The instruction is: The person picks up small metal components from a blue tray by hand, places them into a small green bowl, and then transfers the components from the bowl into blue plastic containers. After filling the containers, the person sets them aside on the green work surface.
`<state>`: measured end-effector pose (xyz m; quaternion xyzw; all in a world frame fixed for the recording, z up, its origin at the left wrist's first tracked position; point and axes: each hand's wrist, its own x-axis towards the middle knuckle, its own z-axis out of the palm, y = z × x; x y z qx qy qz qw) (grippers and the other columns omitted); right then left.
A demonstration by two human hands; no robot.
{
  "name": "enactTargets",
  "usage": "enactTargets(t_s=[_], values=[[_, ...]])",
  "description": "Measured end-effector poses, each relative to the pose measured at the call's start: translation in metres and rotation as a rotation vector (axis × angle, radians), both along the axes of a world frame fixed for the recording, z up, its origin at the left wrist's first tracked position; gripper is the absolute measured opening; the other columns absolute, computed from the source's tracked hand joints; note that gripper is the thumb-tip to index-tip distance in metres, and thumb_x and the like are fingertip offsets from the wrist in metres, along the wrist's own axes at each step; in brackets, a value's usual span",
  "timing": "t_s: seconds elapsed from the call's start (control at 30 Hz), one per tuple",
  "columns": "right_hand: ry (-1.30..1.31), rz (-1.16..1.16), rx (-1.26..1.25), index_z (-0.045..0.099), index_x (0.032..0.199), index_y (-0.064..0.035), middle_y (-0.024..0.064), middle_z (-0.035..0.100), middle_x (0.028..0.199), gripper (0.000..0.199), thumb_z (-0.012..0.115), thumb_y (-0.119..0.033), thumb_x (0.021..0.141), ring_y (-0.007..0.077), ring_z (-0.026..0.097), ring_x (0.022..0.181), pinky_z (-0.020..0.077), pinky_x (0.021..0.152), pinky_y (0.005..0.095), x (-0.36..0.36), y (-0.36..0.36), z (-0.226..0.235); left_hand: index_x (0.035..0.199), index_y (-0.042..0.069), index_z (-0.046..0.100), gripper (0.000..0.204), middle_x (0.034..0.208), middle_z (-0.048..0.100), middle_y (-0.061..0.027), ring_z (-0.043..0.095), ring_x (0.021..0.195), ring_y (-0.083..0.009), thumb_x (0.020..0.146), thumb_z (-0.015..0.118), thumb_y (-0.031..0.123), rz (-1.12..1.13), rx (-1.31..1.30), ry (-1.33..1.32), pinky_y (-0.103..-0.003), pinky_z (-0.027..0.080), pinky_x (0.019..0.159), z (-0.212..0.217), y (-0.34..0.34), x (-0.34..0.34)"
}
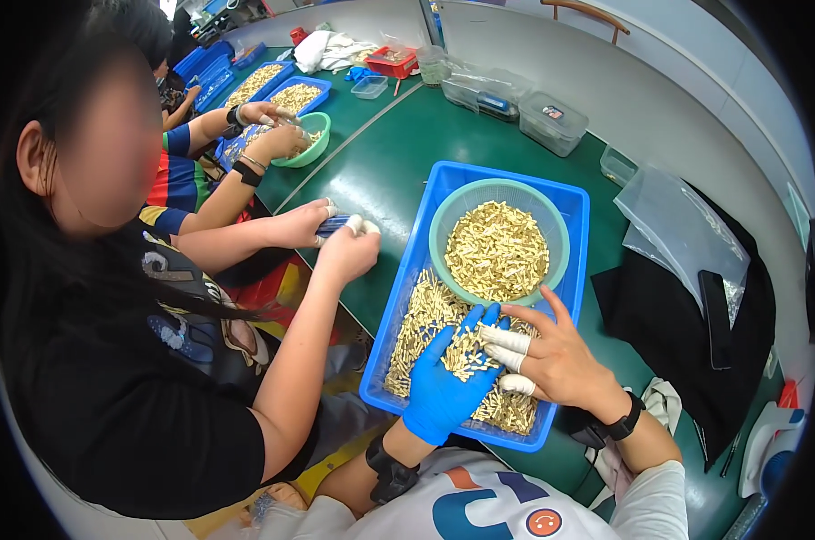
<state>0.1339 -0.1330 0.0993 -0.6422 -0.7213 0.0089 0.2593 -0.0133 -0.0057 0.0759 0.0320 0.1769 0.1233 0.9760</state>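
A person stands at a green table [398,153] with both hands inside a blue plastic tray [577,211]. The tray holds a loose heap of small brass-coloured metal parts [425,319], and a pale green round bowl [445,225] sits in its far half, itself filled with the same brass parts.

The left hand [443,382], in a blue glove, lies palm-up in the near end of the tray with fingers spread wide, cupping a small pile of the parts. The right hand [556,355] is bare apart from white finger cots on three fingers (the thumb and little finger are uncovered); it is open, fingers extended toward the gloved palm and touching the parts lying there.

To the left, a co-worker in a black shirt [129,405] holds a small blue object [334,225] between both hands above the table edge. Farther back, another person's hands [277,135] rest at a second green bowl [322,135], beside more blue trays [273,85] of brass parts. Clear plastic boxes [551,121] stand along the far edge, and a black garment [659,315] with a clear bag [677,216] lies to the right.
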Motion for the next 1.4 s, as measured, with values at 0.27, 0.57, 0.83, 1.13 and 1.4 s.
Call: enactTargets(t_s=[0.27,0.57,0.83,1.13,1.4], values=[[0.056,-0.067,0.024,0.065,0.115,-0.0129,0.0088,0.057,0.127,0.041,0.067,-0.036,0.081,0.035,0.045,0.126,0.0233,0.107,0.0633,0.004,0.0,0.002,0.143,0.001,0.035,0.051,0.144,0.041,-0.0152,0.041,0.131,-0.0285,0.1,0.036,0.029,-0.006,-0.02,-0.039,-0.044,0.03,0.111,0.001,0.002,-0.002],[0.047,-0.027,-0.082,0.064,0.117,-0.0154,0.0127,0.047,0.138,0.047,0.069,-0.04,0.077,0.0408,0.037,0.131,0.0224,0.107,0.0637,-0.008,0.003,0.011,0.143,0.004,0.037,0.05,0.14,0.046,-0.0134,0.045,0.127,-0.0269,0.101,0.034,0.031,-0.047,-0.079,0.088,-0.044,0.034,0.109,0.003,0.002,-0.002],[0.057,0.012,-0.058,0.063,0.119,-0.0176,0.0125,0.047,0.139,0.05,0.071,-0.04,0.075,0.0406,0.037,0.131,0.0222,0.107,0.0638,-0.005,0.001,0.006,0.143,0.006,0.037,0.048,0.141,0.045,-0.0126,0.045,0.127,-0.0259,0.102,0.033,0.031,-0.05,-0.06,0.004,-0.043,0.034,0.109,0.002,0.002,-0.002],[0.007,0.022,-0.104,0.064,0.117,-0.0173,0.0119,0.048,0.138,0.047,0.07,-0.04,0.077,0.0397,0.038,0.131,0.0237,0.106,0.0628,-0.015,0.003,0.013,0.144,0.006,0.035,0.05,0.143,0.042,-0.0122,0.044,0.128,-0.0247,0.102,0.033,0.031,-0.132,-0.079,-0.013,-0.041,0.034,0.109,-0.001,0.002,-0.005],[0.101,0.015,0.076,0.066,0.11,-0.013,0.012,0.053,0.132,0.038,0.068,-0.034,0.079,0.0377,0.044,0.126,0.0294,0.104,0.061,-0.007,0.001,0.007,0.146,0.003,0.031,0.053,0.146,0.038,-0.0136,0.038,0.132,-0.0259,0.101,0.035,0.031,-0.066,0.01,-0.055,-0.043,0.029,0.111,0.011,0.002,-0.001]])
